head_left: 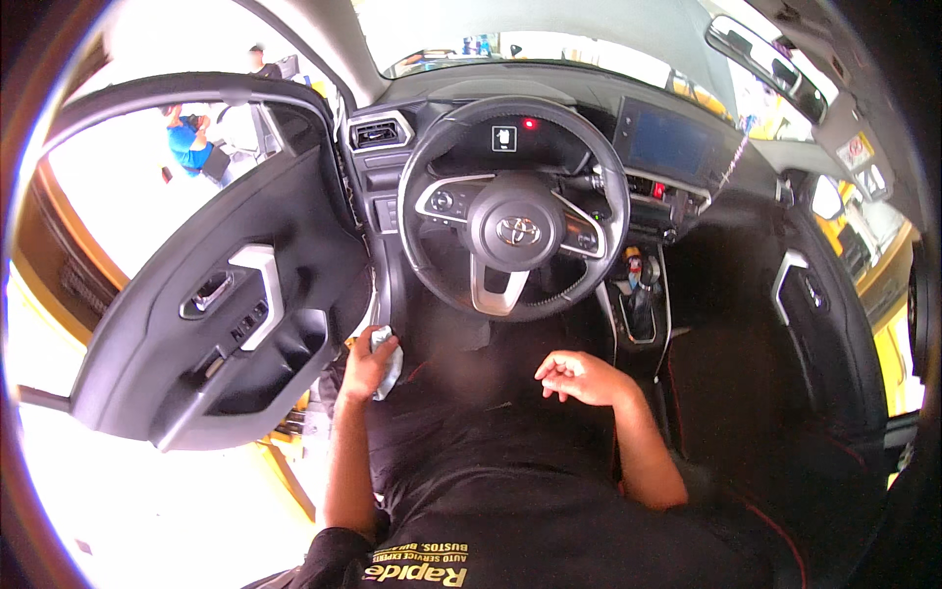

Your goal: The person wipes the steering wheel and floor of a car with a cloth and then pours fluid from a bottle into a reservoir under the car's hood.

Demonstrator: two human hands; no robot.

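I sit in the driver's seat of a car. My left hand (pixel 365 365) is closed around a crumpled pale cloth (pixel 389 363), low beside the open door. Above my lap my right hand (pixel 577 378) is raised, its fingers loosely curved and apart with nothing seen in them. The steering wheel (pixel 519 230), black with silver trim, stands in front of both hands and neither touches it. Behind the wheel, the instrument display (pixel 503 138) shows a small white symbol and a red light.
The driver's door (pixel 226 285) stands wide open on the left. A gear lever (pixel 642 299) rises from the centre console, below a dark touchscreen (pixel 667 142). Through the door opening, a person in a blue top (pixel 188 142) is outside. The passenger door (pixel 824 304) is at the right.
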